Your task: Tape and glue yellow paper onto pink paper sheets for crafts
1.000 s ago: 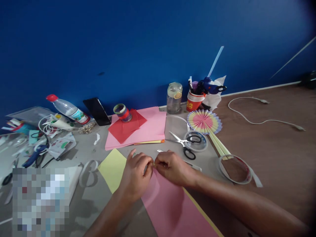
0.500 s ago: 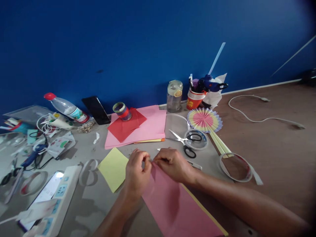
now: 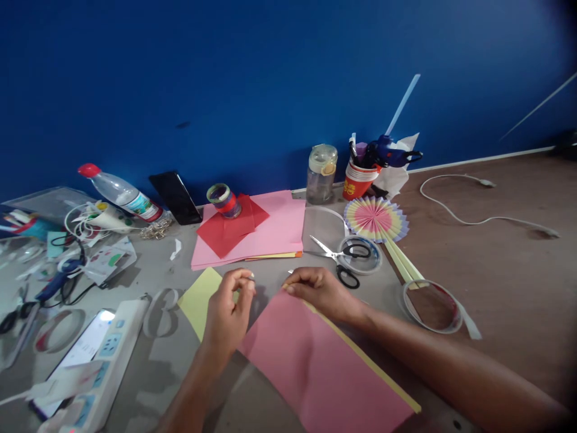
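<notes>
Pinched between the fingertips of my right hand (image 3: 320, 291) is the upper corner of a pink paper sheet (image 3: 329, 367). A narrow yellow paper edge (image 3: 360, 346) runs along the sheet's right side. My left hand (image 3: 229, 307) hovers left of the pink sheet, apart from it, fingers loosely curled and thumb slightly away from the index finger; nothing clear shows in it. Partly behind that hand lies a yellow paper square (image 3: 198, 300). Beyond my right hand are black-handled scissors (image 3: 336, 257), lying partly over a tape roll (image 3: 360, 255).
Pink and red papers (image 3: 283, 222) lie at the back under a small jar (image 3: 224, 201). A pleated paper fan (image 3: 376, 219) and another tape roll (image 3: 433, 307) are at right. A power strip (image 3: 108, 361), a phone (image 3: 76, 361) and a glue gun (image 3: 58, 279) crowd the left.
My left hand has let go of the pink sheet's corner and moved left. The sheet's left edge has spread outward. My right hand still pinches the upper corner.
</notes>
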### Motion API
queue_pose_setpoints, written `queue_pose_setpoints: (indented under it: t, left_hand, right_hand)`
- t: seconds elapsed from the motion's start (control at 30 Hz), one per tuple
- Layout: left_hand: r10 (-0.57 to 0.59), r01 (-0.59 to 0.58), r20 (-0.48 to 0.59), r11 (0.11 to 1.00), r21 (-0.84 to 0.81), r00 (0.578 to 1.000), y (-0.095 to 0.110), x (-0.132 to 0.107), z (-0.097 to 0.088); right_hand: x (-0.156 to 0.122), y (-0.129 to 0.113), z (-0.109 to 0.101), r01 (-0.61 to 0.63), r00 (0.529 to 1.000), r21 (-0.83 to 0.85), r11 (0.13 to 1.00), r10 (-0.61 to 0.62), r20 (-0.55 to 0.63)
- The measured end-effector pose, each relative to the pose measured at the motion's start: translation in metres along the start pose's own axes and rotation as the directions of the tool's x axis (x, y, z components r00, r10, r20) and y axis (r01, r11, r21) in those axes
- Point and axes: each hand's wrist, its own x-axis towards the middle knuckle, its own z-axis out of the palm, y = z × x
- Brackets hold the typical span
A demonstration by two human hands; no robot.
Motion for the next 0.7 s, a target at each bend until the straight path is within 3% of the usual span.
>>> queue_pose_setpoints:
  t: [0.07, 0.13, 0.2, 0.27, 0.4, 0.47, 0.6, 0.63, 0.7]
  left_hand:
    - [-0.032, 0.049, 0.198, 0.996, -0.077, 0.980, 0.004, -0.003, 0.002]
    - [-0.045, 0.111, 0.373, 0.981, -0.157, 0.927, 0.008, -0.004, 0.006]
    - [-0.103, 0.223, 0.492, 0.956, -0.192, 0.864, 0.011, -0.005, 0.009]
    - [-0.167, 0.311, 0.545, 0.933, -0.183, 0.821, 0.010, -0.007, 0.010]
    - [-0.254, 0.389, 0.497, 0.901, -0.190, 0.830, -0.005, -0.015, 0.007]
    - [-0.306, 0.434, 0.464, 0.879, -0.199, 0.831, -0.015, -0.023, 0.005]
    - [-0.375, 0.483, 0.391, 0.845, -0.227, 0.840, -0.028, -0.041, 0.002]
    - [-0.379, 0.468, 0.355, 0.857, -0.213, 0.855, -0.030, -0.045, 0.002]
    - [-0.357, 0.407, 0.280, 0.901, -0.147, 0.891, -0.031, -0.051, 0.002]
  right_hand:
    - [0.002, 0.001, -0.001, -0.017, 1.000, 0.031, 0.999, 0.016, 0.013]
    - [0.003, 0.002, -0.002, -0.037, 0.999, 0.048, 0.998, 0.036, 0.022]
    - [0.004, 0.004, -0.003, -0.047, 0.999, 0.048, 0.998, 0.046, 0.028]
    - [0.006, 0.006, -0.006, -0.033, 0.999, 0.059, 0.998, 0.031, 0.041]
    - [0.006, -0.001, -0.019, 0.039, 0.999, 0.143, 0.989, -0.039, -0.003]
    - [0.005, -0.009, -0.026, 0.068, 0.998, 0.099, 0.993, -0.066, -0.021]
    - [-0.004, -0.024, -0.030, 0.121, 0.992, -0.247, 0.961, -0.124, 0.005]
    - [-0.007, -0.026, -0.027, 0.180, 0.983, -0.360, 0.916, -0.181, 0.031]
    - [-0.016, -0.026, -0.018, 0.336, 0.940, -0.576, 0.745, -0.307, 0.150]
